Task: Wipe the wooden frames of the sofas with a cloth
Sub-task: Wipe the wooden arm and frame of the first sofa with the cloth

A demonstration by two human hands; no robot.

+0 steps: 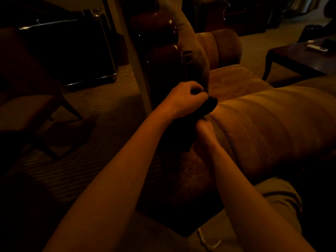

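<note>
Left hand [187,100] curled tight round the top of a dark cloth [211,106], knuckles up, just over the near end of the sofa's padded armrest [272,128]. Right hand [204,130] below it, fingers pinching the lower part of the same cloth against the armrest's ribbed seam. Cloth bunched between the two hands, touching the upholstery; probably being refolded or regripped rather than drawn along wood, though too dim to say for sure.

Seemingly between strokes, then: cloth in hand, no wood under it at this moment. Glossy dark wooden frame [163,57] rising just beyond the left hand, along the back edge of the sofa (highlights on its curved carving). Next move likely to call for a firm one-handed grip on the cloth, a short reach up and forward, and long passes following the carved curves.

Farther out: patterned carpet [101,110], a dark chair [31,99] to the left, a low dark table [300,59] at right with a pale flat object on it. No brand, label or writing legible anywhere.
</note>
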